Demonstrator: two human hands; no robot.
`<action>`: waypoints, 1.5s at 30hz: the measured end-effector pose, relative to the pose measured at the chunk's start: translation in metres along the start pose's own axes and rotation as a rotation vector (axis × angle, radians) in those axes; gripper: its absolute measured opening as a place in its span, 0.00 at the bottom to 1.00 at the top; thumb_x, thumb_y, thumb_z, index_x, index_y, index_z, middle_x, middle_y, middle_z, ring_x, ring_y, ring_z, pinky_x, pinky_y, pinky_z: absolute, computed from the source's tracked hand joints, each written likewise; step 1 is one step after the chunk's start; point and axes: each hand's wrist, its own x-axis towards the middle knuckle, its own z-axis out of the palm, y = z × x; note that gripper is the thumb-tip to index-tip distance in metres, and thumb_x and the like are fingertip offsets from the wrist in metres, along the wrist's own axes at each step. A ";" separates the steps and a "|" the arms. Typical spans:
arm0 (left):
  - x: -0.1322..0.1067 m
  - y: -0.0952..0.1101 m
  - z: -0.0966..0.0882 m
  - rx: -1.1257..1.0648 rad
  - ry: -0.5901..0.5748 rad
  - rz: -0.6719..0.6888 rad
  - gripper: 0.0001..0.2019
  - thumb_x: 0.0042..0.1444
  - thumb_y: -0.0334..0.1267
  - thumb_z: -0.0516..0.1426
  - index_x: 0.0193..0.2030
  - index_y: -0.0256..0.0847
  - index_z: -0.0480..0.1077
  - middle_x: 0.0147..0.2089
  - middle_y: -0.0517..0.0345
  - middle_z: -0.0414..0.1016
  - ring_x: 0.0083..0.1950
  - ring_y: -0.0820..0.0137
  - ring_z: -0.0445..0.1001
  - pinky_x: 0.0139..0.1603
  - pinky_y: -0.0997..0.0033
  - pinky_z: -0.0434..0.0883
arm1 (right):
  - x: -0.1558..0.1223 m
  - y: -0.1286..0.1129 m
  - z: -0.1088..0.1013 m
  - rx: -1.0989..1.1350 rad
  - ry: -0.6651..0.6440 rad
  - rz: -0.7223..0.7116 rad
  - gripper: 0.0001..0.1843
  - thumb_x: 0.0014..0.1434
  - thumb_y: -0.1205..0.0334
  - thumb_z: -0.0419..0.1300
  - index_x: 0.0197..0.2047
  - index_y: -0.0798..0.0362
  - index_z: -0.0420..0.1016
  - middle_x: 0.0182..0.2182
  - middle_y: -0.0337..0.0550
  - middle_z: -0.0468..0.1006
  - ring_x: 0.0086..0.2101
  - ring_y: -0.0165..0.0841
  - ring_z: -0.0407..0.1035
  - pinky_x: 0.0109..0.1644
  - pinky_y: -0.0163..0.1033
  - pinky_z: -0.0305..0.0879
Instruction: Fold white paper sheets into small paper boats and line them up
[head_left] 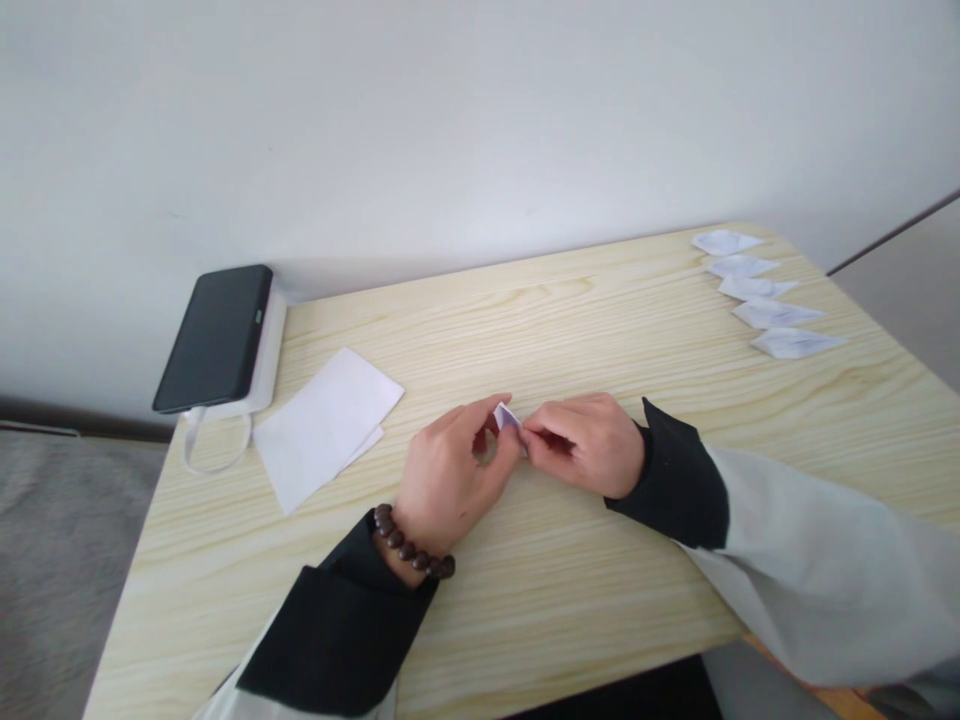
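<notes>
A small folded piece of white paper (pixel 508 416) is held between my two hands over the middle of the table. My left hand (pixel 455 462), with a dark bead bracelet (pixel 412 553) at its wrist, pinches the paper between thumb and fingers. From the other side, my right hand (pixel 589 440) is closed, its thumb and forefinger pinching the paper's right end. Much of the fold is hidden behind the fingers. Left of my hands lie several flat sheets of white paper (pixel 326 420), one partly under another.
Several pointed folded paper shapes (pixel 796 343) lie in a row at the far right of the wooden table (pixel 525 330). At the back left, a black phone-like device (pixel 217 335) rests on a white box (pixel 270 345), with a white cable (pixel 193 440). A wall (pixel 480 130) stands behind the table.
</notes>
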 end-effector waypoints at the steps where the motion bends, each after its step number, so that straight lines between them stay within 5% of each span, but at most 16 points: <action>1: 0.000 0.000 0.000 -0.011 0.003 -0.017 0.15 0.55 0.35 0.53 0.47 0.36 0.73 0.27 0.59 0.74 0.28 0.74 0.69 0.28 0.77 0.64 | 0.000 0.000 0.000 0.002 0.000 0.013 0.10 0.57 0.66 0.55 0.25 0.54 0.69 0.17 0.35 0.71 0.18 0.24 0.62 0.24 0.31 0.53; 12: -0.001 -0.001 0.003 0.015 0.026 -0.022 0.14 0.54 0.32 0.52 0.45 0.36 0.74 0.27 0.58 0.74 0.27 0.73 0.68 0.27 0.75 0.62 | 0.004 -0.008 -0.003 0.001 -0.088 0.276 0.09 0.55 0.62 0.55 0.25 0.54 0.69 0.15 0.33 0.70 0.17 0.24 0.62 0.24 0.31 0.51; 30: 0.002 0.001 0.001 -0.061 -0.037 -0.028 0.12 0.57 0.35 0.53 0.45 0.40 0.74 0.33 0.58 0.77 0.33 0.72 0.72 0.32 0.75 0.65 | 0.004 -0.007 0.001 -0.150 -0.082 0.238 0.13 0.58 0.60 0.53 0.26 0.54 0.71 0.17 0.37 0.73 0.18 0.28 0.65 0.23 0.34 0.46; 45: 0.004 -0.002 0.000 -0.037 0.000 -0.140 0.11 0.52 0.34 0.54 0.42 0.41 0.72 0.28 0.63 0.73 0.27 0.74 0.69 0.28 0.75 0.63 | 0.002 -0.004 0.001 -0.127 0.027 0.197 0.10 0.55 0.63 0.55 0.23 0.54 0.69 0.14 0.33 0.70 0.16 0.23 0.62 0.23 0.31 0.49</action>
